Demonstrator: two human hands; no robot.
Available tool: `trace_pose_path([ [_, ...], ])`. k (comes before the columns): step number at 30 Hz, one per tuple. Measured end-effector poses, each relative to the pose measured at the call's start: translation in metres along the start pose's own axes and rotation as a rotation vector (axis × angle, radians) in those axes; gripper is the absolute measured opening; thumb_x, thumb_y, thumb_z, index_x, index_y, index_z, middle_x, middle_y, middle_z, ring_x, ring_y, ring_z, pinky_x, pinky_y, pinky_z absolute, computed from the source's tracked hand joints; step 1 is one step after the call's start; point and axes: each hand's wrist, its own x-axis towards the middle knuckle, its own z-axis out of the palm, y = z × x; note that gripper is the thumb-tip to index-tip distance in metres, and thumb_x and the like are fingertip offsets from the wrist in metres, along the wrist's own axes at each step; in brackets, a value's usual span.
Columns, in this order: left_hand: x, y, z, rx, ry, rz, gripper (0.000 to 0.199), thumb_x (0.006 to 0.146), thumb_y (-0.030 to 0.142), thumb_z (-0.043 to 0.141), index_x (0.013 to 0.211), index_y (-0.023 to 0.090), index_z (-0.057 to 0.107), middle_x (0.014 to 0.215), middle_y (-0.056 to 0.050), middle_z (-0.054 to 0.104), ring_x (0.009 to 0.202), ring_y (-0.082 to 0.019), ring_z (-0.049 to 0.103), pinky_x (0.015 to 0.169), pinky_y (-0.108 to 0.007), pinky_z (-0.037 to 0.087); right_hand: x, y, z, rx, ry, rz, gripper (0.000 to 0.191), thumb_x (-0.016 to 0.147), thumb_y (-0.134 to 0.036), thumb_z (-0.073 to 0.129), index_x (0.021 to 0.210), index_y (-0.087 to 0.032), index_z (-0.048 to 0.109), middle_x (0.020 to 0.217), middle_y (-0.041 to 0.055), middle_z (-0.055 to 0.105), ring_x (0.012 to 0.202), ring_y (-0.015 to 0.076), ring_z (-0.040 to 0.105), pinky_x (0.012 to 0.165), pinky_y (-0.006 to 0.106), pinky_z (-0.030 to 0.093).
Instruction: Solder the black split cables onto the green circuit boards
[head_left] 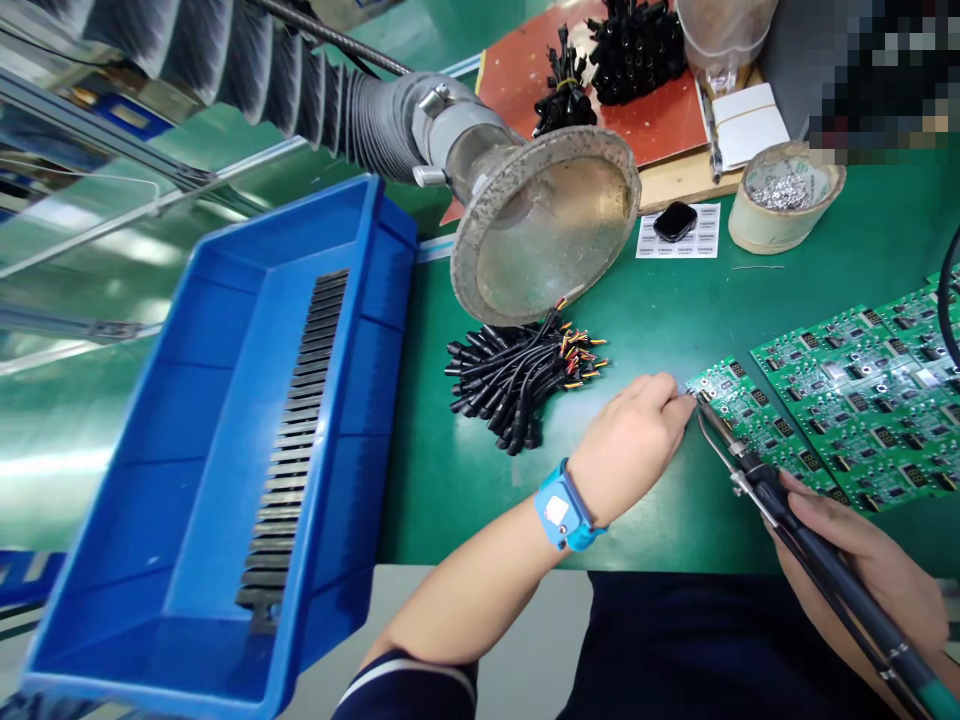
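My right hand (862,560) grips a soldering iron (772,490) with a dark handle and a thin metal tube along its side. The iron's tip points at the top left corner of a narrow strip of green circuit boards (761,415). At that same corner my left hand (634,435) is closed, fingertips pinched together; whatever lies between them is too small to make out. A blue strap circles the left wrist. Left of this hand lies a pile of short black cables (510,375) with coloured bare wire ends.
A round fume extractor hood (555,230) hangs over the cables. At left stands a blue bin (382,400) with a row of dark strips inside. Larger circuit board panels (877,390) lie at right. Behind are a tape roll (780,225) and a watch-like black device (675,222).
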Motion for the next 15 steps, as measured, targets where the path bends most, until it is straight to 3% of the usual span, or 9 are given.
trace_pose_path([
  [4,0.000,0.001,0.001,0.039,-0.019,0.016,0.023,0.091,0.019,0.039,0.098,0.012,0.060,0.086,-0.007,0.052,0.078,-0.017,0.048,0.071,-0.029,0.047,0.002,-0.009,-0.003,-0.051,0.099,0.063,0.022,0.082,-0.033,0.057,0.099,-0.019,0.060,0.096,0.0043,0.065,0.095,0.0196,0.061,0.081,0.027,0.054],
  [9,-0.001,0.002,0.002,0.104,0.005,0.059,0.025,0.092,0.019,0.037,0.099,0.011,0.060,0.084,-0.007,0.052,0.074,-0.017,0.047,0.067,-0.031,0.047,0.006,-0.018,-0.009,-0.057,0.168,0.136,0.026,0.081,-0.044,0.057,0.087,-0.018,0.059,0.088,0.0054,0.066,0.081,0.0185,0.064,0.072,0.026,0.054],
  [11,-0.001,0.000,0.002,0.025,0.029,0.052,0.025,0.092,0.021,0.039,0.100,0.011,0.060,0.085,-0.008,0.053,0.075,-0.017,0.049,0.068,-0.031,0.048,0.008,-0.018,-0.010,-0.059,0.142,0.116,0.024,0.082,-0.042,0.057,0.087,-0.019,0.059,0.088,0.0044,0.066,0.083,0.0177,0.064,0.074,0.024,0.053],
  [15,-0.002,-0.006,0.005,-0.340,0.196,-0.085,0.027,0.089,0.024,0.048,0.110,0.010,0.058,0.085,-0.007,0.057,0.079,-0.014,0.054,0.074,-0.028,0.049,0.013,-0.014,-0.013,-0.076,0.069,0.069,0.017,0.085,-0.036,0.053,0.089,-0.019,0.059,0.089,0.0027,0.066,0.084,0.0144,0.064,0.074,0.016,0.053],
])
